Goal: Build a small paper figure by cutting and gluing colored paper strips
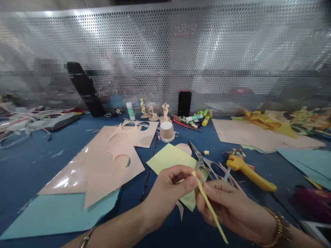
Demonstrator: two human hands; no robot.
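A narrow yellow-green paper strip (pixel 210 208) slants down to the right between my hands. My left hand (pixel 172 191) pinches its upper end between thumb and fingers. Just below, my right hand (pixel 227 206) grips the strip with curled fingers. Behind the hands lies a yellow-green paper sheet (pixel 170 158), partly covered by them. Open-bladed scissors (pixel 201 156) rest at its right edge, with a small yellow-green star (pixel 206 152) beside the blades. A pale pink paper disc (pixel 184 148) is partly under the sheet.
Pink sheets with round cutouts (pixel 103 165) overlie blue paper (pixel 59 213) at left. A yellow glue gun (pixel 250 174) lies right, near more paper (pixel 305 162). Farther back stand a tape roll (pixel 167 131), small paper figures (pixel 152 113), a glue stick (pixel 130 111) and a phone (pixel 184 103).
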